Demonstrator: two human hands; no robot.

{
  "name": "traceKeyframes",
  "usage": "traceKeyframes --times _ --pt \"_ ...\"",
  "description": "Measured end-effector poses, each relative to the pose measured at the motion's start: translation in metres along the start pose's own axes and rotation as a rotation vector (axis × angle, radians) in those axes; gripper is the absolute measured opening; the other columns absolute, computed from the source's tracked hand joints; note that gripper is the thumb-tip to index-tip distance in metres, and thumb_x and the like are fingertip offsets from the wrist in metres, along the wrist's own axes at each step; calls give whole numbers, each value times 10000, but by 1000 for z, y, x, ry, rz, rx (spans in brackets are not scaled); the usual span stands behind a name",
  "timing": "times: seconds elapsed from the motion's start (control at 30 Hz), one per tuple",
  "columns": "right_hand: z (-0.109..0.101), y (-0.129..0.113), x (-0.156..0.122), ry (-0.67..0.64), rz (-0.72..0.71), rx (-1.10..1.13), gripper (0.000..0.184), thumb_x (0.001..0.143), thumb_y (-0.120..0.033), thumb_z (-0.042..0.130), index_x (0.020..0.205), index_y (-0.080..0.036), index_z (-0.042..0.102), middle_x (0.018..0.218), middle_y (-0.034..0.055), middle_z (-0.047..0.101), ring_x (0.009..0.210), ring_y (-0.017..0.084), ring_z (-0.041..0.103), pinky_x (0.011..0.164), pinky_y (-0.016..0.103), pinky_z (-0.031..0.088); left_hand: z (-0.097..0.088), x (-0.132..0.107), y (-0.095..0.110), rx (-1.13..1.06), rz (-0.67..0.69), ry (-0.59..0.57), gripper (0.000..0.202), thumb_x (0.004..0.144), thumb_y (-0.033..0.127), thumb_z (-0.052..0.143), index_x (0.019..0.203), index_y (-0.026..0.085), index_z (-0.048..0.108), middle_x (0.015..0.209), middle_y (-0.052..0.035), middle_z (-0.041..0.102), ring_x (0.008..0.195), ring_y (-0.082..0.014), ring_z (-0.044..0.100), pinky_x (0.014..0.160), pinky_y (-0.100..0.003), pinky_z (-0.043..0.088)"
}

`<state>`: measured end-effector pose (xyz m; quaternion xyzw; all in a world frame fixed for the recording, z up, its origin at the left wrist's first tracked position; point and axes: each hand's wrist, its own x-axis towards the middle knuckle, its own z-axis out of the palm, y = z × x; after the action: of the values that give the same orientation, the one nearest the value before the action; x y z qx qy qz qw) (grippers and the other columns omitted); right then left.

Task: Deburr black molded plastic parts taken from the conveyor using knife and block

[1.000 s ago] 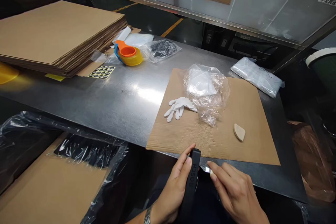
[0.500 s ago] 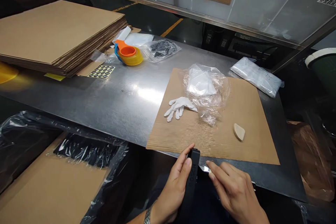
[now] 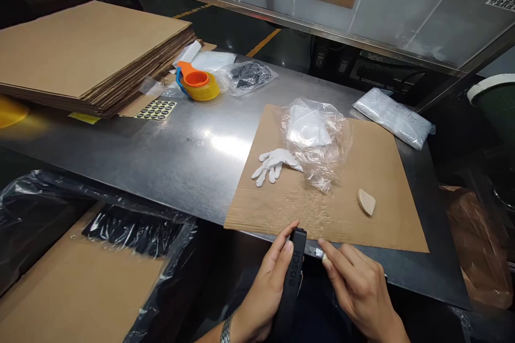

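Note:
My left hand point(image 3: 267, 284) is closed around a long black part point(image 3: 296, 262) with BOSCH lettering on its side, held upright at the table's front edge. Its lower end is lost in the dark. Between thumb and forefinger, my right hand point(image 3: 358, 284) pinches a small shiny blade point(image 3: 319, 252). The blade's tip sits just right of the black part, with a narrow gap between them. Beyond the hands, a cardboard sheet point(image 3: 273, 209) carries a white glove point(image 3: 276, 165), a crumpled clear plastic bag point(image 3: 322, 163) with white material inside, and a small beige pad point(image 3: 366, 202).
Stacked cardboard sheets point(image 3: 96, 48) fill the table's left back. Near them are an orange tape dispenser point(image 3: 197, 81), a sticker sheet point(image 3: 156, 110) and a bag with black contents point(image 3: 247, 75). A plastic-wrapped pack point(image 3: 394, 115) lies back right. A lined box point(image 3: 100, 278) stands front left.
My right hand has shifted slightly upward, and the blade has come away from the black part's edge. The black part has turned a little, so its lettering shows more clearly.

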<state>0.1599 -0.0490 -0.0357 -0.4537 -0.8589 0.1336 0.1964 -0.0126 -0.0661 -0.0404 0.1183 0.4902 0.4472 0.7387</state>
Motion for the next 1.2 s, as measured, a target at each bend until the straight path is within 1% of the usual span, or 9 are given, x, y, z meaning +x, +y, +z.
traceKeyframes --times 0.13,0.27,0.33,0.57,0.8,0.93,1.2 --pt "0 0 0 9 18 6 308 916 -195 432 1194 -167 559 655 8 510 582 112 497 531 223 356 1 -1 0 17 -54 9 550 822 481 506 1327 306 380 769 -3 549 495 -68 454 417 -180 335" --pt "-1 -1 1 11 22 -4 304 915 -198 430 1185 -163 566 649 7 508 572 113 501 521 223 351 0 0 -1 -11 -82 -46 555 831 493 483 1342 334 335 771 4 532 477 -56 438 414 -175 307" --pt "-2 -2 2 3 24 -7 301 918 -203 424 1181 -165 567 650 7 509 575 113 504 520 223 350 0 0 -1 -20 -86 -50 556 833 495 477 1345 339 328 778 1 532 473 -55 439 409 -173 296" --pt "-3 -3 2 -23 31 -27 296 927 -217 410 1174 -173 567 660 12 522 588 117 515 535 222 352 -1 -1 -2 -14 -87 -55 579 815 497 507 1345 322 353 767 -2 548 468 -53 440 415 -176 325" --pt "-5 -4 2 -39 24 -59 282 927 -230 408 1136 -189 593 652 4 516 568 109 511 522 224 346 -4 1 -2 20 -32 -6 603 777 471 574 1325 271 422 750 -24 583 485 -92 481 397 -198 358" --pt "-6 -3 3 -37 27 -84 291 928 -235 401 1137 -185 597 652 6 523 572 108 522 517 221 348 -5 1 -4 15 -12 -7 596 765 469 590 1305 260 451 760 -29 591 488 -97 490 404 -207 375" --pt "-6 -3 3 -49 19 -57 284 929 -228 403 1143 -184 585 660 13 524 575 113 517 521 221 348 -7 2 -5 31 -2 -6 610 766 476 584 1318 262 439 755 -32 600 515 -112 510 435 -218 394"
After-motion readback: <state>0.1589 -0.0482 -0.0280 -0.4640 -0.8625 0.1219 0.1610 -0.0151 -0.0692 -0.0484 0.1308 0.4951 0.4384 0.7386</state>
